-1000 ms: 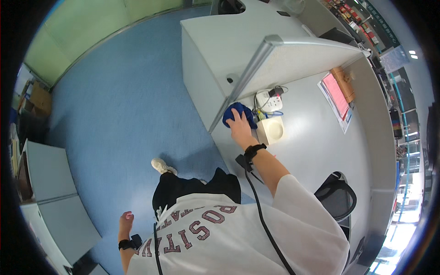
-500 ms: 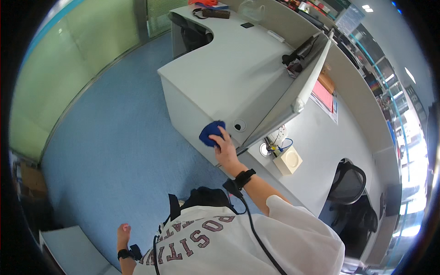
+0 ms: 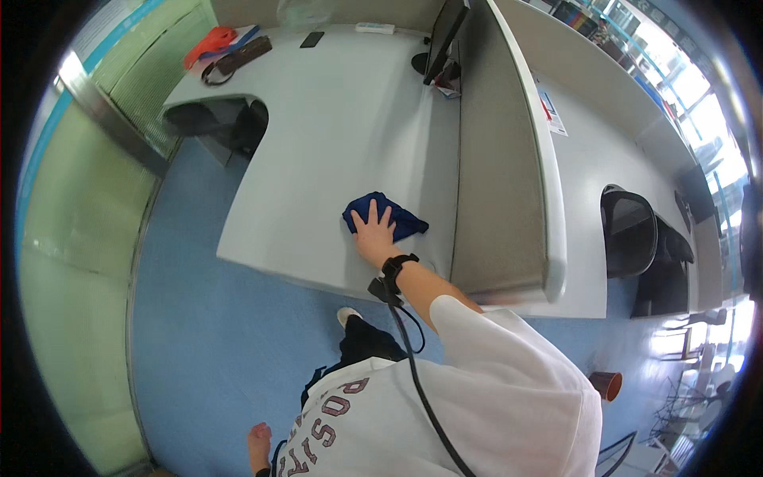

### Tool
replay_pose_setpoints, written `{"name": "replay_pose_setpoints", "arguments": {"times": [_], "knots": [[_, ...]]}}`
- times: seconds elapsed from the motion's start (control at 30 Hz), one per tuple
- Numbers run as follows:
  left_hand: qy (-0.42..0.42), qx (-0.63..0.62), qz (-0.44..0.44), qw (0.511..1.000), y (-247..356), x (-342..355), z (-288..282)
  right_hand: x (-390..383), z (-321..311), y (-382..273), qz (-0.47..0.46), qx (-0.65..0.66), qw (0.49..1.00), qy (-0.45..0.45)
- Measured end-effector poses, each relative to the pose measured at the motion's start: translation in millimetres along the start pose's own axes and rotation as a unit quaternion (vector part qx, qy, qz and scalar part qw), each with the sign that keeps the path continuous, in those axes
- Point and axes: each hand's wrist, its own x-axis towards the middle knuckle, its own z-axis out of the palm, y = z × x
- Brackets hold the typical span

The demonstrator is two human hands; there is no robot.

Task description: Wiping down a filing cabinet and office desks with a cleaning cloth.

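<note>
My right hand (image 3: 373,238) lies flat on a dark blue cloth (image 3: 407,223), its fingers spread over the cloth's left part. The cloth rests on the near part of a pale desk (image 3: 318,171), crumpled and with a corner pointing right. A black strap with a cable circles my right wrist. Low in the picture, away from the desk, my left hand (image 3: 259,439) hangs by my side over the floor. Its fingers look curled in, with nothing seen in them.
A grey partition (image 3: 502,175) rises right of the cloth. Toward the desk's far end stand a monitor (image 3: 447,40), a brown case (image 3: 242,56), an orange bundle (image 3: 208,45) and a flat black object (image 3: 311,39). Beyond the partition is a black chair (image 3: 628,230).
My right hand has gone from holding the bunched cloth at the desk's near edge to lying spread on it over the desktop. The view has turned and moved nearer the desk.
</note>
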Motion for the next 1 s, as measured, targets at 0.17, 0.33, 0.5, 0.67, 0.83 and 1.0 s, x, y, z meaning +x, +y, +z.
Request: {"name": "replay_pose_setpoints", "arguments": {"times": [0.17,0.33,0.5,0.67,0.83,1.0], "knots": [[0.044,0.043,0.166,0.984,-5,118,-47,78,-8,-12,-0.009,0.022,0.999,-0.042],[-0.011,0.117,0.249,0.961,136,150,-84,116,-37,12,0.037,0.012,0.996,-0.075],[-0.018,0.191,0.364,0.911,229,190,-94,96,-67,38,0.15,0.009,0.984,-0.099],[-0.101,0.259,0.448,0.85,324,221,-77,47,-80,79,0.12,-0.036,0.948,-0.292],[-0.108,0.284,0.575,0.76,367,252,-61,-1,-83,58,0.145,-0.008,0.917,-0.371],[-0.114,0.357,0.603,0.704,396,260,-29,-25,-59,12,0.099,-0.059,0.952,-0.285]]}}
